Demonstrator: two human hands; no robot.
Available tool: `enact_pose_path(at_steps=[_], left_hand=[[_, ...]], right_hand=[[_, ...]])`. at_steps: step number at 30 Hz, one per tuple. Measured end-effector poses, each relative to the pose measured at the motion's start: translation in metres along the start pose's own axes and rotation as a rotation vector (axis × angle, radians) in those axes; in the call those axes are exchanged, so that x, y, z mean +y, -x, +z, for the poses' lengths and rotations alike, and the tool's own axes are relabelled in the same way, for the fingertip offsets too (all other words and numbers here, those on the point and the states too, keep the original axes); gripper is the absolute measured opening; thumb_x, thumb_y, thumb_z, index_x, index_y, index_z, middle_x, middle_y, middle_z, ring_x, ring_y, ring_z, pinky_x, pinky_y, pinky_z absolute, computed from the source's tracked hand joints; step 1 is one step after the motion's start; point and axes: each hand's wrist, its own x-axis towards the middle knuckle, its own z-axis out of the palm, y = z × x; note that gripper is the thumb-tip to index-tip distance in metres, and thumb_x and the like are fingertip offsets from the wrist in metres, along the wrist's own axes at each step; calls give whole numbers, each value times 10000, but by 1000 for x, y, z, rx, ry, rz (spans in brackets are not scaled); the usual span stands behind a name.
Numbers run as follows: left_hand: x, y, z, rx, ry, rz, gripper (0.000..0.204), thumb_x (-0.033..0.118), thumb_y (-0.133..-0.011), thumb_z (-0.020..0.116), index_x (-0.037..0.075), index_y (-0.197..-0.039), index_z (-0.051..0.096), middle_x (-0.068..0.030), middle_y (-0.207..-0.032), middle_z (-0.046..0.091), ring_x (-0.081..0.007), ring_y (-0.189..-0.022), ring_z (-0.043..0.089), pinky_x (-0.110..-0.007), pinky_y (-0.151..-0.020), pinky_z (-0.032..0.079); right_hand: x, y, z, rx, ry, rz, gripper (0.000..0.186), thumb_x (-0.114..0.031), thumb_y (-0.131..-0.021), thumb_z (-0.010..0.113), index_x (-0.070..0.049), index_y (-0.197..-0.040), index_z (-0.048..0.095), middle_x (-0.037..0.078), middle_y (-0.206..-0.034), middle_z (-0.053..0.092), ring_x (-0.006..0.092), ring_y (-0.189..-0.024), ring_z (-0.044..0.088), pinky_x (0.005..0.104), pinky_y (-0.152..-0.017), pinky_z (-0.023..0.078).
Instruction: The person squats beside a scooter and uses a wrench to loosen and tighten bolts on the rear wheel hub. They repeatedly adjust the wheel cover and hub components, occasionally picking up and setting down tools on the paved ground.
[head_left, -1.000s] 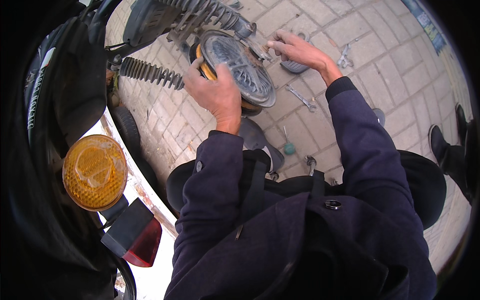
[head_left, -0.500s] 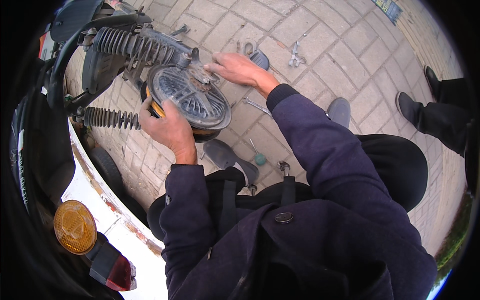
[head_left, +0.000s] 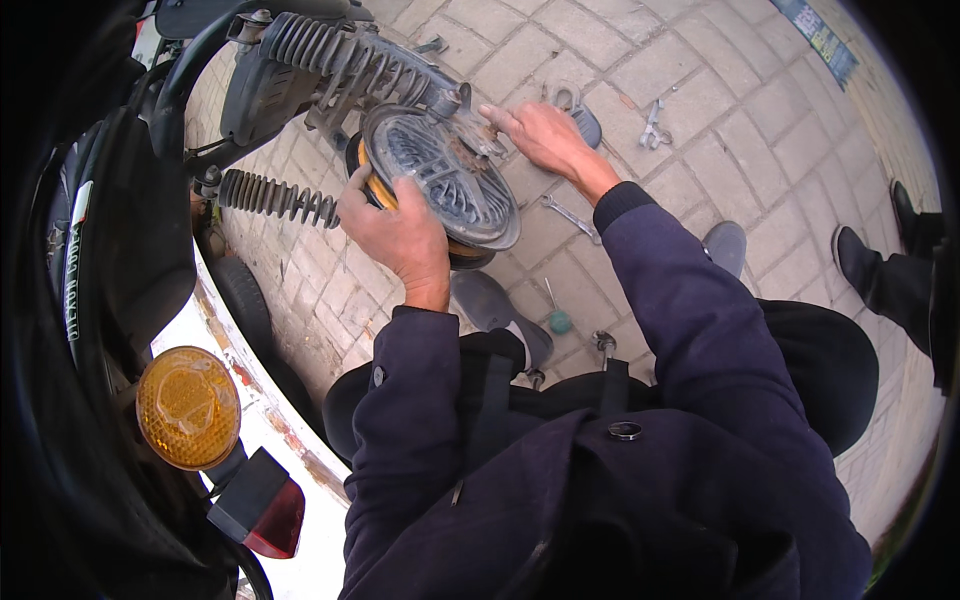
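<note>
A dusty round wheel hub point(head_left: 430, 170) with a ribbed grey face and a yellow band on its edge hangs tilted at the rear of a motorbike or scooter. My left hand point(head_left: 395, 235) grips its near left rim, the thumb on the face and the fingers round the yellow band. At the hub's upper right, my right hand point(head_left: 550, 140) has its fingers closed at a dirty, rusty metal bracket point(head_left: 470, 135); its fingertips are partly hidden. Just beside that bracket ends the swingarm point(head_left: 415, 75). Two coil-spring shock absorbers, an upper one point(head_left: 310, 45) and a lower one point(head_left: 275, 197), stand left of the hub.
On the paving lie a wrench point(head_left: 570, 218), a green-handled screwdriver point(head_left: 559, 320), a silver metal tool point(head_left: 655, 125) and a dark part with a ring point(head_left: 585, 120). An orange reflector point(head_left: 188, 408) and red lamp point(head_left: 275, 515) sit at lower left. Another person's shoes point(head_left: 855, 265) stand at right.
The whole view has shifted, so the hub, hands and tools appear farther right and slightly higher. Both hands keep nearly the same places on the hub and bracket.
</note>
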Motion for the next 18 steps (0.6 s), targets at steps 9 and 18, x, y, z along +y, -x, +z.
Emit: enact_pose_path(at_steps=[9,18], left_hand=[[-1,1,0,34,-74,39,407,144,-847,654,-100,-1170,616,-234,-1160,623,-353,-1105,597,-410,-1015,431],[1,1,-2,24,-91,38,416,158,-848,653,-95,-1176,614,-240,-1163,612,-366,-1108,587,-421,-1016,424]], right_hand=[[15,-5,-5,-52,-216,-204,629,-595,-1021,462,8,-1028,643,178,-853,629,310,-819,605,417,-749,470],[11,-2,-1,9,-205,-151,698,-601,-1039,394,45,-987,654,247,-842,642,405,-841,620,464,-782,468]])
